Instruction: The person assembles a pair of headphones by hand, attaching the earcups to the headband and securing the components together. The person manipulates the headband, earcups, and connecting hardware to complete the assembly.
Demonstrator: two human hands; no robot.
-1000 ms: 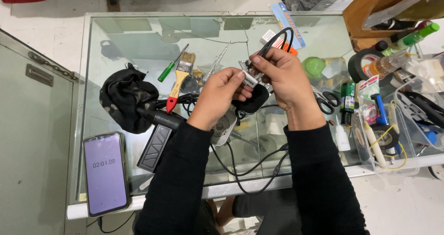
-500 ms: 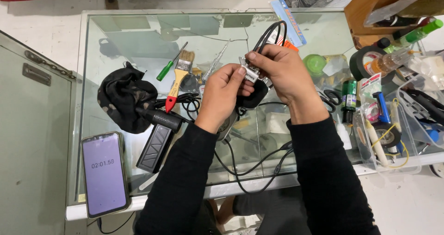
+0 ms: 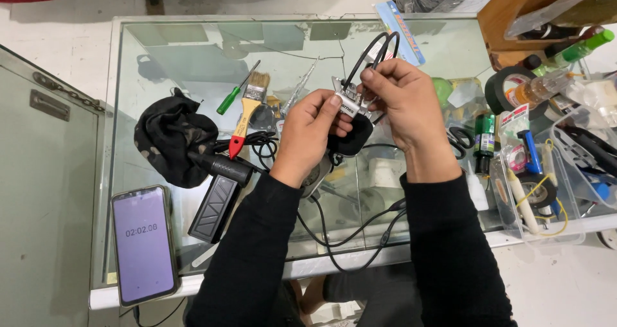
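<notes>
Above a glass table, both my hands hold a small silver metal part with black cables looping up from it. My left hand pinches the part's lower left end with thumb and fingers. My right hand grips the right side and the cable base. A black rounded piece hangs just under the part, between my hands. More black cable trails down toward the table's near edge.
A phone with a purple screen lies at the front left. Beside it are a black box, a dark cloth, a red-handled paintbrush and a green screwdriver. Tape rolls, bottles and clear trays of tools crowd the right.
My hands and the metal part have stayed in nearly the same spot, with only small shifts of the fingers. The phone's timer display has advanced.
</notes>
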